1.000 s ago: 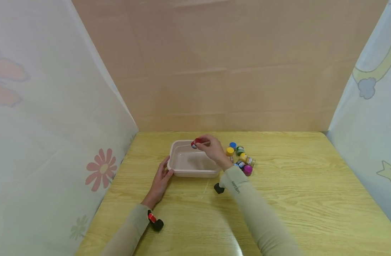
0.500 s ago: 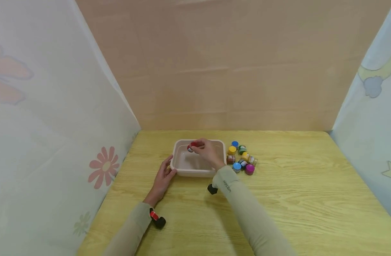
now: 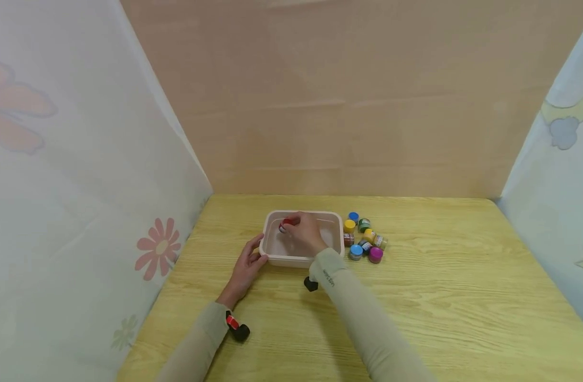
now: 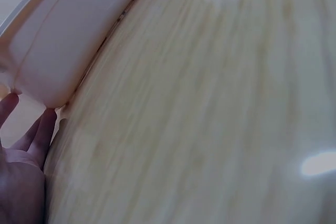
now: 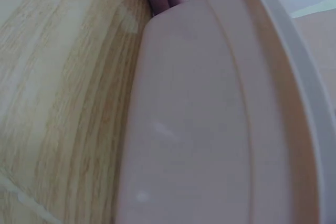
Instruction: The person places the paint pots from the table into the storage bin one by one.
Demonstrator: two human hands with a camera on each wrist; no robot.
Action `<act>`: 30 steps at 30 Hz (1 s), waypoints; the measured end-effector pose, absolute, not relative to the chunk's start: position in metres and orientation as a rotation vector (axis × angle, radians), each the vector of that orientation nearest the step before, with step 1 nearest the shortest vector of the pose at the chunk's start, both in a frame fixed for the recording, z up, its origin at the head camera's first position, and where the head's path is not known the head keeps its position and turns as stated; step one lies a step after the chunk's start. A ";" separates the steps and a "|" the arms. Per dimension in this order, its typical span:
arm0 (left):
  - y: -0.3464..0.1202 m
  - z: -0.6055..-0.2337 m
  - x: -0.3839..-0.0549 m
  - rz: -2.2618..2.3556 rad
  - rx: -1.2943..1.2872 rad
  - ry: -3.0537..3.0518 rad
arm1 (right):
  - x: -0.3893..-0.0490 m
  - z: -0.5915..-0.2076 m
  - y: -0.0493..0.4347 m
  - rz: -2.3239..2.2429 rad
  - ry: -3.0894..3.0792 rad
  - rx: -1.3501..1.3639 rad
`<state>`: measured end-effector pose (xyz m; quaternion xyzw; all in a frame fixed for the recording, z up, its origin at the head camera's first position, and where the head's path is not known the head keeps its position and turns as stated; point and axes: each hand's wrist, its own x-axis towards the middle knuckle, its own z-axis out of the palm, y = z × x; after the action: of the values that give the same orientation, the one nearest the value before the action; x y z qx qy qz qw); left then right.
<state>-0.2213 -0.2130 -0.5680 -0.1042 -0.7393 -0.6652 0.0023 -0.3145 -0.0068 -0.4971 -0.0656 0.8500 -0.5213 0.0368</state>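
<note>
A pale pink plastic box (image 3: 291, 261) stands on the wooden table. Inside its left part, my right hand (image 3: 304, 231) pinches a small red-lidded paint jar (image 3: 284, 227) between thumb and fingers. Whether the jar touches the floor of the box cannot be made out. My left hand (image 3: 246, 264) rests its fingertips against the left end of the box; the left wrist view shows its extended fingers (image 4: 44, 132) touching the outer wall. In the right wrist view the side wall of the box (image 5: 189, 108) fills much of the picture, and my right hand does not show.
Just right of the box lie several small paint jars, among them a light blue one (image 3: 356, 252), a magenta one (image 3: 375, 254) and a green one (image 3: 364, 225). A beige sheet (image 3: 348, 106) hangs behind the table (image 3: 444, 297), with patterned sheets on both sides.
My right hand has carried the red-lidded jar from above the back rim down into the left part of the box. The left hand keeps its place at the box's left end.
</note>
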 end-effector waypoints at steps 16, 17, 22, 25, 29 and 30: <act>-0.212 -0.568 -0.221 -2.126 -0.359 -2.310 | -0.319 -0.505 -0.015 -1.399 2.730 -0.239; -0.212 -0.568 -0.221 -2.126 -0.360 -2.313 | -0.320 -0.505 -0.015 -1.393 2.730 -0.231; -0.211 -0.567 -0.221 -2.108 -0.344 -2.329 | -0.320 -0.507 -0.015 -1.357 2.736 -0.230; -0.211 -0.567 -0.220 -2.097 -0.335 -2.339 | -0.321 -0.508 -0.016 -1.327 2.758 -0.244; -0.211 -0.566 -0.220 -2.087 -0.332 -2.350 | -0.321 -0.508 -0.018 -1.302 2.757 -0.247; -0.211 -0.566 -0.220 -2.083 -0.329 -2.353 | -0.321 -0.508 -0.018 -1.293 2.754 -0.246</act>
<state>-0.2203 -0.2108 -0.5658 -0.1042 -0.7447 -0.6591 -0.0092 -0.3208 -0.0178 -0.5083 -0.0806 0.9013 -0.4232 0.0443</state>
